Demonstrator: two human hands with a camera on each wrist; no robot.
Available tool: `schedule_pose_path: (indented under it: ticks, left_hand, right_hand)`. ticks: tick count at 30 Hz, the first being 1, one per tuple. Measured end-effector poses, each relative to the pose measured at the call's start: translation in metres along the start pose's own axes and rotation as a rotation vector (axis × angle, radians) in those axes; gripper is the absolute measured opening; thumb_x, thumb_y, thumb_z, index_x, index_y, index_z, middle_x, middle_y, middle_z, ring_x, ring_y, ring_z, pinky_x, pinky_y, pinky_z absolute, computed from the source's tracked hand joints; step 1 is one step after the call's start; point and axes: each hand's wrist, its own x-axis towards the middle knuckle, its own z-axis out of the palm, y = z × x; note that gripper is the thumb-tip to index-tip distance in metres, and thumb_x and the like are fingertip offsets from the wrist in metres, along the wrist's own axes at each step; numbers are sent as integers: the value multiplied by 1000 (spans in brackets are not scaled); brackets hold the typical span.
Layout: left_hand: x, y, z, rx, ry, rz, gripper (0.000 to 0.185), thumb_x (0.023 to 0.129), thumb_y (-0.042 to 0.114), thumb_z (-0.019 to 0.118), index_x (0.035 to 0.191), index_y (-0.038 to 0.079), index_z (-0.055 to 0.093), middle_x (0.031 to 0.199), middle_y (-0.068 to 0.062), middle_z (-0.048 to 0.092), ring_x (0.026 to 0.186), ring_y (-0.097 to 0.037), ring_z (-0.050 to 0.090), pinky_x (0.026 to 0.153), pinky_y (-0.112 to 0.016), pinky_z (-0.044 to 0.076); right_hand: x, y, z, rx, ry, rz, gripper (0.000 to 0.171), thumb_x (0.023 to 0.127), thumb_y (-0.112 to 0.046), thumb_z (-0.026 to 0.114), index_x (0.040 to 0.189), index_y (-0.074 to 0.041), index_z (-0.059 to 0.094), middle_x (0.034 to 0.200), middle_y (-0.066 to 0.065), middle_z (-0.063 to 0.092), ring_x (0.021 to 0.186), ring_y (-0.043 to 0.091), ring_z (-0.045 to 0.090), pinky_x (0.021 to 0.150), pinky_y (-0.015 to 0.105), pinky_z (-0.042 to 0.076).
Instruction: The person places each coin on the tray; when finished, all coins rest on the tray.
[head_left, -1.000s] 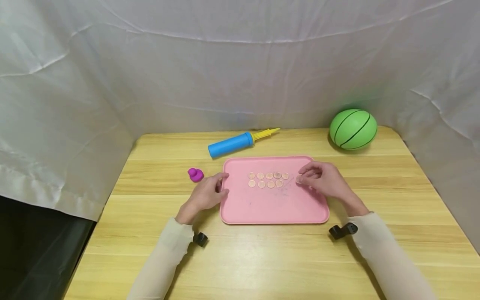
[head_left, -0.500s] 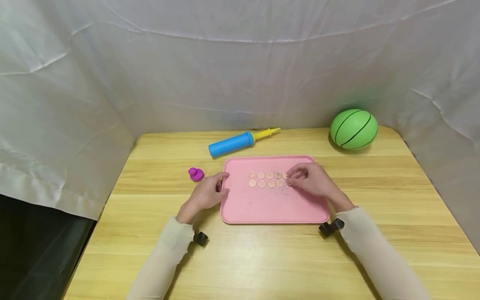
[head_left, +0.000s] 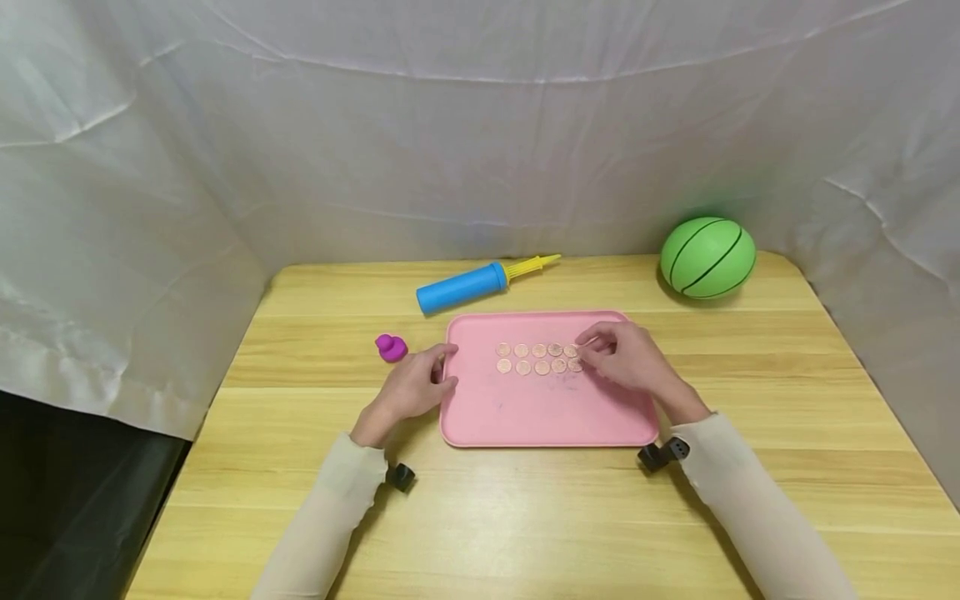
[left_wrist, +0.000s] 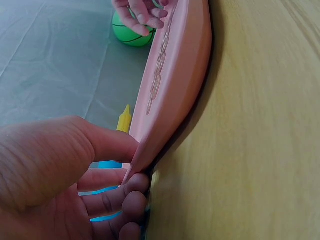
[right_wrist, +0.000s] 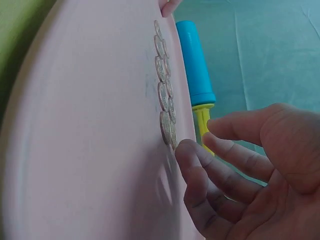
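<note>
A pink tray (head_left: 547, 421) lies on the table, bearing several copper-coloured coins (head_left: 542, 367) in two rows. At its left edge, my left hand (head_left: 408, 389) pinches the rim; in the left wrist view the thumb (left_wrist: 117, 145) lies against the tray wall and the other fingers curl at the outer side. Over the right part of the tray, my right hand (head_left: 624, 360) has its fingertips close to the right-end coins. The right wrist view shows its thumb and fingers apart and holding nothing, beside the nearest coin (right_wrist: 165, 128), which lies flat on the tray.
Behind the tray lies a blue hand pump (head_left: 461, 289) with a yellow nozzle. A green ball (head_left: 708, 258) with black lines sits at the back right. Left of the tray is a small purple toy (head_left: 392, 347). Pale cloth (head_left: 480, 150) hangs along the table's back.
My right hand moved left over the tray with a coin, which now lies at the right end of the nearer row. The fingers have let go of it. My left hand stays at the rim.
</note>
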Motion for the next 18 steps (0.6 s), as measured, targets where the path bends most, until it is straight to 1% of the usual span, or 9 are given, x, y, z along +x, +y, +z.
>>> schedule_pose_path:
  ticks: [3, 9, 13, 18]
  left_hand:
    - [1, 1, 1, 1, -8, -1, 57, 99, 25, 77, 154, 16, 61, 80, 4, 61, 69, -12, 54, 61, -25, 41]
    - [4, 5, 1, 2, -9, 10, 56, 100, 26, 77, 153, 16, 62, 80, 5, 61, 70, -11, 54, 62, -25, 41]
    - [3, 1, 2, 5, -3, 17, 56, 100, 27, 77, 153, 16, 62, 80, 5, 60, 69, -11, 53, 62, -25, 40]
    - [-5, -6, 0, 3, 8, 23, 58, 99, 29, 77, 153, 14, 61, 77, 5, 59, 67, -12, 52, 60, -27, 40]
  right_hand:
    - [-3, -1, -2, -1, 9, 15, 22, 101, -15, 75, 121, -5, 78, 108, 16, 79, 87, 21, 71, 71, 29, 59]
    - [-7, 1, -6, -21, 38, 14, 19, 102, -16, 74, 118, -7, 78, 106, 14, 78, 86, 21, 66, 70, 27, 55]
    - [-8, 1, -5, -15, 40, 1, 18, 102, -14, 74, 117, -5, 78, 104, 14, 77, 81, 19, 66, 68, 26, 55]
    - [-10, -1, -4, 25, 27, -8, 18, 102, -12, 73, 118, -4, 77, 104, 15, 76, 74, 18, 66, 64, 25, 55]
